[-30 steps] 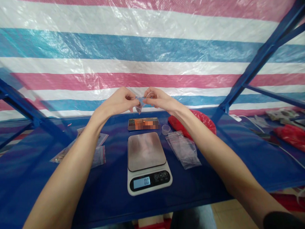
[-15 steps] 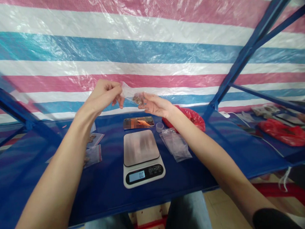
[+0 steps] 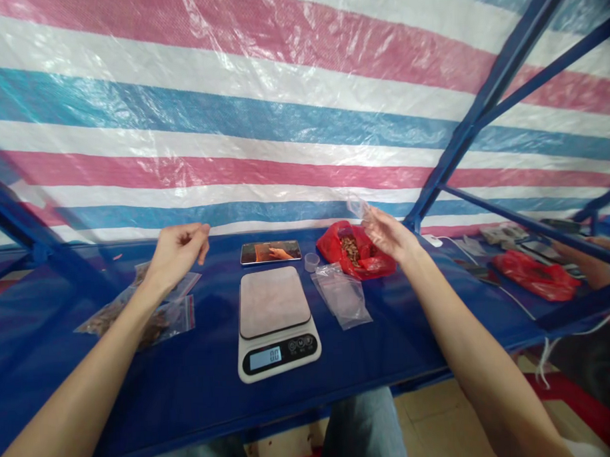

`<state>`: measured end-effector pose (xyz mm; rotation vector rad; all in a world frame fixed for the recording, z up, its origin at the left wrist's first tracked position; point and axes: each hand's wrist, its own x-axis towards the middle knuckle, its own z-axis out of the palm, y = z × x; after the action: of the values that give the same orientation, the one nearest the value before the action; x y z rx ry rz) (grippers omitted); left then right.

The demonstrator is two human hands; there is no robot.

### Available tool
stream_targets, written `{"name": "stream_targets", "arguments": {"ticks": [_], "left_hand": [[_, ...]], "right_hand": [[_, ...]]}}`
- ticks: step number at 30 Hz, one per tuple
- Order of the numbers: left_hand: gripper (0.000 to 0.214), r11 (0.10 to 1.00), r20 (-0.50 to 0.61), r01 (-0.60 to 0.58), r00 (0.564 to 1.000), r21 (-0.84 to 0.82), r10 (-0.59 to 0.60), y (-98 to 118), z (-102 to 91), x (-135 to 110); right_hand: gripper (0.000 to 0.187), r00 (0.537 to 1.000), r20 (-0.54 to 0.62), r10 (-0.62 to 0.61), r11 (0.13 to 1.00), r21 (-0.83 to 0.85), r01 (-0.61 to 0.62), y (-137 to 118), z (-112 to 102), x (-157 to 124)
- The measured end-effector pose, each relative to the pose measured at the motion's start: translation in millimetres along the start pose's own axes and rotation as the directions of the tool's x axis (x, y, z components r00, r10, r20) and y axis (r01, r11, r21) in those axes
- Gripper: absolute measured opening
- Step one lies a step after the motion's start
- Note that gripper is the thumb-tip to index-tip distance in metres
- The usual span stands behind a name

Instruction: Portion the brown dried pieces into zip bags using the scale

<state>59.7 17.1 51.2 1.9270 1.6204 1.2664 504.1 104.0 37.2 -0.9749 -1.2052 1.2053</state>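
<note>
My right hand (image 3: 389, 233) pinches a small clear plastic bag (image 3: 357, 205) and holds it over an open red bag (image 3: 373, 265) of brown bits at the back right of the blue table (image 3: 200, 379). My left hand (image 3: 178, 249) hovers empty over the left side, its fingers loosely bent and apart. It is just above several filled zip bags (image 3: 155, 317). A white kitchen scale (image 3: 274, 319) with a bare steel plate stands between my arms, and its display is lit.
Behind the scale lie a phone (image 3: 270, 252) and a small clear cup (image 3: 311, 261). A stack of clear bags (image 3: 341, 295) lies right of the scale. Blue frame bars (image 3: 462, 143) cross on the right. Another person's arm (image 3: 599, 261) and a second red bag (image 3: 534, 274) are at the far right.
My hands have separated. The left hand let go of the small bag and dropped to the left. The right hand carried the bag rightwards over the red bag. The view turned slightly.
</note>
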Motion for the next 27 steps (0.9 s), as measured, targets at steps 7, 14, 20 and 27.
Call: {"name": "stream_targets", "arguments": {"ticks": [7,14,20,27], "left_hand": [[0.04,0.957,-0.187,-0.012,0.98,0.29,0.069,-33,13.4,-19],[0.041,0.881,-0.152,-0.032,0.981,0.472,0.117,-39,20.8,-19],[0.042,0.872,-0.156,-0.036,0.979,0.488,0.127,-42,16.5,-17],[0.041,0.865,-0.087,-0.066,0.988,0.497,0.125,-42,15.2,-16]], "right_hand": [[0.038,0.972,-0.205,-0.118,0.981,-0.177,0.081,7,-33,0],[0.034,0.847,-0.078,-0.526,0.681,-0.636,0.364,21,-15,0],[0.039,0.79,-0.086,-0.607,0.624,-0.667,0.407,32,0,-6],[0.035,0.852,-0.049,-0.521,0.669,-0.643,0.372,36,-5,-3]]}}
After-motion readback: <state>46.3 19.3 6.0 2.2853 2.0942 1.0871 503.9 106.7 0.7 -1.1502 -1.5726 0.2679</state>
